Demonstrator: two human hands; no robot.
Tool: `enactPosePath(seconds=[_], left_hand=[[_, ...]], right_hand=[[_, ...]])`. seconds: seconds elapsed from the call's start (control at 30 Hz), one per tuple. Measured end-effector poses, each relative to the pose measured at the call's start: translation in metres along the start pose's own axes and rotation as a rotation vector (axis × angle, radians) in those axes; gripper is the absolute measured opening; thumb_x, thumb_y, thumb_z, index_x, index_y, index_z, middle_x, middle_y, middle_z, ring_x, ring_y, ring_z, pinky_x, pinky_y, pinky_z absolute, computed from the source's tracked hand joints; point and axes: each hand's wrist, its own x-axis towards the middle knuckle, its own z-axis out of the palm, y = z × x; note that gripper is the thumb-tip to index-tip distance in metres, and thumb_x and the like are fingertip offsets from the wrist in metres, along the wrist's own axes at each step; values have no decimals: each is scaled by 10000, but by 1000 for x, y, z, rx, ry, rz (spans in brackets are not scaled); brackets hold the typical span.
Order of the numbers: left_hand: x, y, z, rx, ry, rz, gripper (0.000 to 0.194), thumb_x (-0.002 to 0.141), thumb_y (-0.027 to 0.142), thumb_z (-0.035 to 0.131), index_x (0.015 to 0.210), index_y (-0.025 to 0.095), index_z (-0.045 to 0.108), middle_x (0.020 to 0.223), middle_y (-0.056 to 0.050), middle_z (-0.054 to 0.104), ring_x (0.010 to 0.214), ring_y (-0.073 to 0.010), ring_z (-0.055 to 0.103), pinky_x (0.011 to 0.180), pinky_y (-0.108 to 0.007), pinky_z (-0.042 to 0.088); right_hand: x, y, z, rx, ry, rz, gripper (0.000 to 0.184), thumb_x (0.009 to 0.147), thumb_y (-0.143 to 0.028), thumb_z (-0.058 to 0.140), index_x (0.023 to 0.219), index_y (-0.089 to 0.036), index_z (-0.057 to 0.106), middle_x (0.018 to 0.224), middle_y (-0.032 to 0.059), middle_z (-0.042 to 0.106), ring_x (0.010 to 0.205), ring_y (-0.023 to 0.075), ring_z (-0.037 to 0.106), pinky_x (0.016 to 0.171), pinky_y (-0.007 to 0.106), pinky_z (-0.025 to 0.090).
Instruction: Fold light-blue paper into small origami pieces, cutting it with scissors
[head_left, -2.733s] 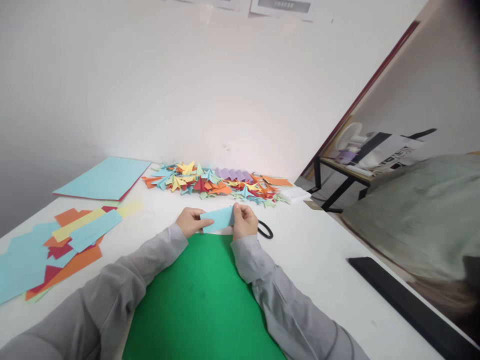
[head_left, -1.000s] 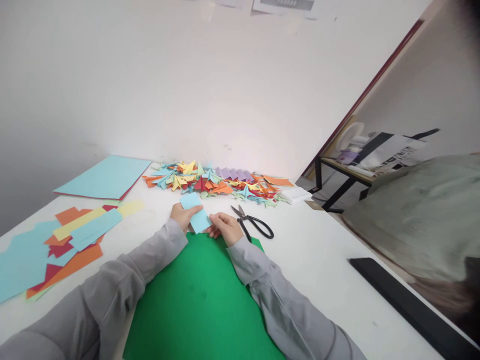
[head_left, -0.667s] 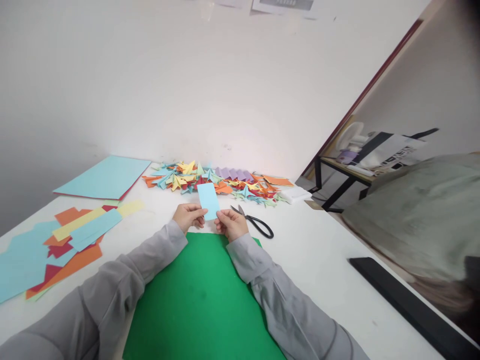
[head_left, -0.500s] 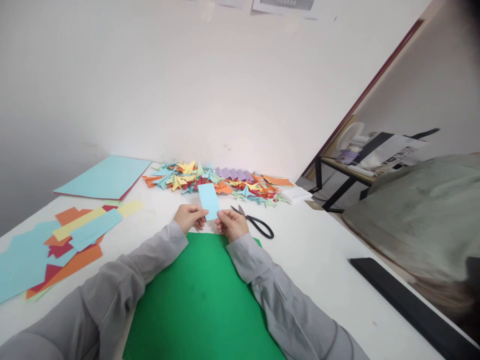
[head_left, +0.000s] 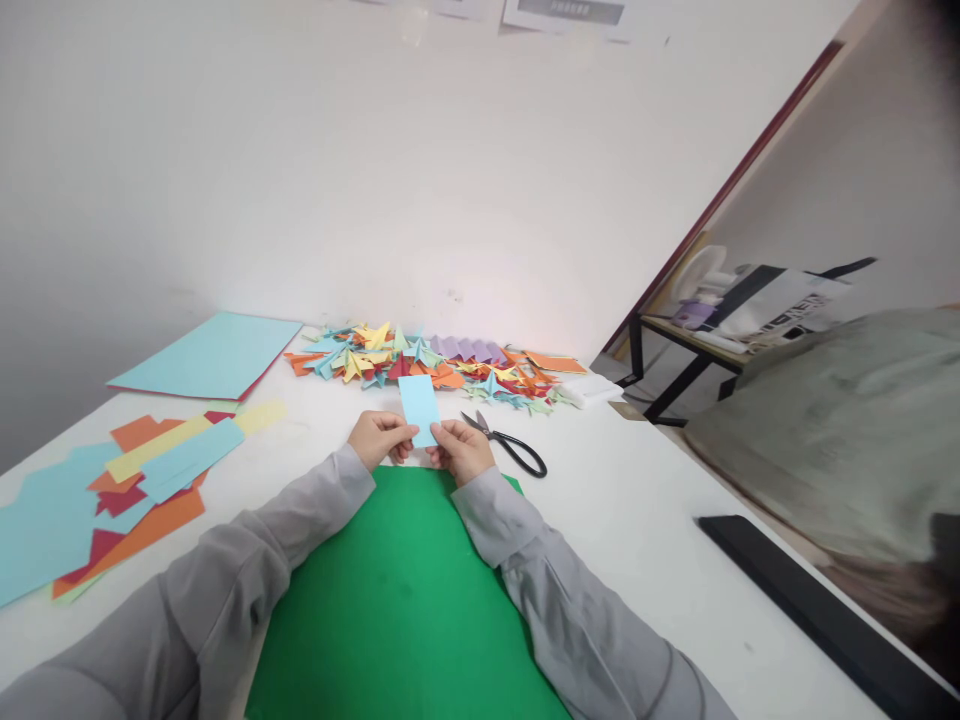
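A small light-blue paper rectangle (head_left: 419,408) is held up between my two hands, just past the far edge of a green mat (head_left: 405,590). My left hand (head_left: 381,438) pinches its lower left corner between thumb and fingers. At the lower right corner, my right hand (head_left: 460,450) grips the paper the same way. Black-handled scissors (head_left: 514,445) lie on the table right beside my right hand, blades pointing away to the left. Behind the paper is a long heap of folded paper stars (head_left: 352,362) in many colours.
Loose coloured paper strips and scraps (head_left: 150,470) lie at the left. A stack of large blue sheets (head_left: 214,352) sits behind them. A white packet (head_left: 590,390) rests by the heap's right end. A black bar (head_left: 810,610) runs along the table's right side.
The blue paper has been lowered slightly and stands a little straighter. My right hand has shifted slightly left, and both hands keep their pinch.
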Motion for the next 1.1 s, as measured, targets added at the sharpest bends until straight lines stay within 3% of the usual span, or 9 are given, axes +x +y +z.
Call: enactPosePath(seconds=[0.13,0.23,0.33,0.43,0.6,0.7,0.83,0.97,1.1], left_hand=[[0,4,-1,-196,1,-27,132,532,198,591,615,96,582,503,-44,559,455,-136,528,359,-212,400],[0,7,-3,-303,27,-14,454,456,52,534,897,151,579,680,-31,592,526,-133,538,408,-227,433],[1,7,-6,-389,14,-6,719,422,-16,466,1081,273,488,842,-21,583,601,-122,550,457,-226,449],[3,5,-7,-379,11,-16,673,413,-35,471,1022,244,540,889,-35,582,612,-120,554,481,-233,456],[4,2,-5,-313,62,-61,307,456,64,614,758,122,619,654,-59,597,571,-149,565,440,-224,442],[3,4,-3,-318,94,-51,193,467,123,656,656,110,617,753,-77,605,612,-149,569,462,-240,462],[3,4,-1,-357,141,-43,208,444,141,700,631,99,619,759,-68,609,628,-143,568,533,-276,485],[4,1,-1,-297,125,-57,225,464,207,710,628,82,621,531,-36,581,475,-115,531,425,-226,426],[4,-4,-3,-159,48,-40,221,461,224,710,616,90,629,518,-35,592,465,-128,537,431,-245,436]], right_hand=[[1,-2,-2,75,-57,54,204,513,-325,645,571,-155,548,336,-36,490,267,77,404,287,187,302],[-1,-4,-2,86,-89,66,144,535,-267,606,607,-143,590,319,-25,480,258,83,393,283,195,283],[-3,-7,-1,98,-101,64,239,546,-219,575,767,-142,625,308,-38,468,252,83,379,289,196,277],[-4,-10,-1,113,-96,69,343,543,-195,566,882,-160,607,298,-53,459,246,85,374,296,194,283],[-4,-11,-1,135,-96,65,226,555,-258,572,743,-141,617,334,-31,478,279,79,398,297,185,290],[-5,-11,0,149,-85,56,301,603,-399,556,747,-140,605,422,-9,519,320,81,428,299,186,302],[-6,-11,3,162,40,-11,390,589,-538,542,697,-165,577,557,0,540,444,97,485,313,186,351],[-9,-10,6,23,135,-182,321,522,-451,643,652,-165,575,626,-4,548,572,108,508,387,185,412],[-12,-11,7,-31,181,-208,325,485,-369,686,718,-161,597,623,-12,567,522,91,491,378,181,403]])
